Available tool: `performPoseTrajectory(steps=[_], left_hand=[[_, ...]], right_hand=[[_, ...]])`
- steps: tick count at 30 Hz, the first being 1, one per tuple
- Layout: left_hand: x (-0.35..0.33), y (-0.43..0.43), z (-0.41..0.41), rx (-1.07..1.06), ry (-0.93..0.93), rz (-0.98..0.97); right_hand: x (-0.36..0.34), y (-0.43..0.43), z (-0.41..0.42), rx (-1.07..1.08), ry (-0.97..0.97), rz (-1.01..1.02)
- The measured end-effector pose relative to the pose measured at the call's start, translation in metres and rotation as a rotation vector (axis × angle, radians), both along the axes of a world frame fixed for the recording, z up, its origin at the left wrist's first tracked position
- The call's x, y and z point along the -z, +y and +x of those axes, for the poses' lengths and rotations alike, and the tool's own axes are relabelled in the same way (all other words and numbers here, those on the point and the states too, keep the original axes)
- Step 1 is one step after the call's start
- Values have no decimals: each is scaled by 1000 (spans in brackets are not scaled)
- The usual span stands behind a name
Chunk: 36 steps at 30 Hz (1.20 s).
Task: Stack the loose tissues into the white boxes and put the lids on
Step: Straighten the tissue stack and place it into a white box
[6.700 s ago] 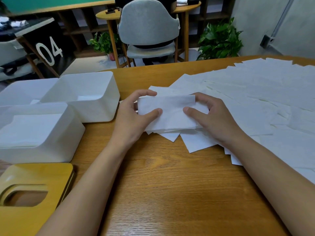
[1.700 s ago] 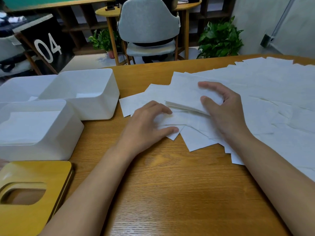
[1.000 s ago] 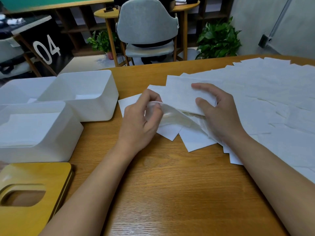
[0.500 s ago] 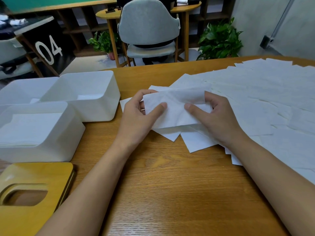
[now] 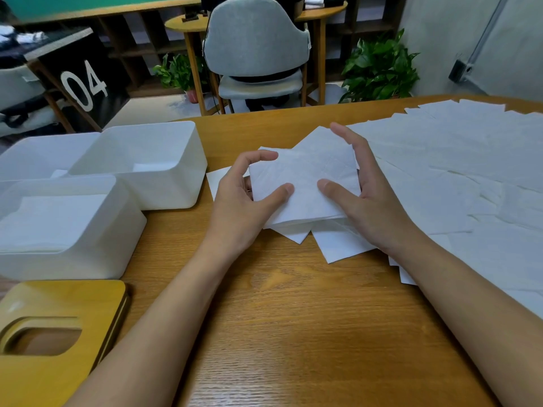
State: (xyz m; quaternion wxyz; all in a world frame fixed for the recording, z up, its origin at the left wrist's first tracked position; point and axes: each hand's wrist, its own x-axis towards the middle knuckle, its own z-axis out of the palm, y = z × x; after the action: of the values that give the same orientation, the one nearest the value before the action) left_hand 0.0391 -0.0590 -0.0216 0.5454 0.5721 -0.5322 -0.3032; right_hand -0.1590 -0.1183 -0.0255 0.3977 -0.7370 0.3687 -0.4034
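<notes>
A small stack of folded white tissues (image 5: pixel 304 186) lies at the table's middle, on top of other loose sheets. My left hand (image 5: pixel 241 201) grips its left edge, thumb on top. My right hand (image 5: pixel 364 198) holds its right edge, thumb on top and fingers spread along the far side. Many loose tissues (image 5: pixel 458 177) cover the right half of the table. At the left stand three open white boxes: the near box (image 5: pixel 129 230) holds a stack of tissues, the middle box (image 5: pixel 182 189) holds a few, and the far-left box (image 5: pixel 35 154) is partly hidden.
A yellow wooden lid (image 5: pixel 73 312) with a rounded slot lies at the front left corner. The wooden table (image 5: pixel 293 333) shows bare wood in front of my arms. Beyond the far edge stand a grey chair (image 5: pixel 255 45) and potted plants (image 5: pixel 379 69).
Both hands pulled a loose tissue in from the spread, folded it onto the small stack, and now hold the stack by its two sides. The boxes and lid have not moved.
</notes>
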Motion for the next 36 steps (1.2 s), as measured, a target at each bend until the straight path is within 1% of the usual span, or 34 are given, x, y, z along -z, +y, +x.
performPoseTrajectory(steps=[4, 8, 9, 11, 12, 13, 15, 16, 18, 20, 24, 29, 33, 36], left_hand=[[5, -2, 2, -10, -13, -16], [8, -5, 2, -137, -91, -41], [6, -5, 3, -140, -57, -4], [2, -5, 2, -36, 119, 104], [1, -5, 2, 39, 217, 153], [1, -4, 1, 96, 268, 178], [2, -2, 0, 151, 224, 153], [3, -1, 0, 166, 185, 127], [4, 0, 2, 187, 175, 99], [5, 1, 7, 199, 177, 82], [6, 5, 12, 194, 64, 81], [-8, 24, 17, 172, 33, 155], [-26, 54, 40, 106, -93, 133], [-40, 79, 66, 68, -172, 105]], right_hand=[[-1, 1, 1, 3, -32, 3], [-1, 0, -1, 37, -87, -24], [-1, -2, -2, 25, -136, 5], [-1, -5, -5, -16, -244, 99], [-1, -5, -5, -24, -250, 110], [0, -5, -5, -23, -213, 89], [2, -5, -4, -18, -96, 37], [2, -5, -4, -23, -46, 30], [0, -3, -5, -54, 14, 44], [-2, -2, -6, -99, 36, 57], [-2, 2, -7, -104, 94, 59], [-9, 12, -8, -87, 100, 95], [-18, 33, 6, -110, 130, 73], [-27, 52, 27, -124, 97, 83]])
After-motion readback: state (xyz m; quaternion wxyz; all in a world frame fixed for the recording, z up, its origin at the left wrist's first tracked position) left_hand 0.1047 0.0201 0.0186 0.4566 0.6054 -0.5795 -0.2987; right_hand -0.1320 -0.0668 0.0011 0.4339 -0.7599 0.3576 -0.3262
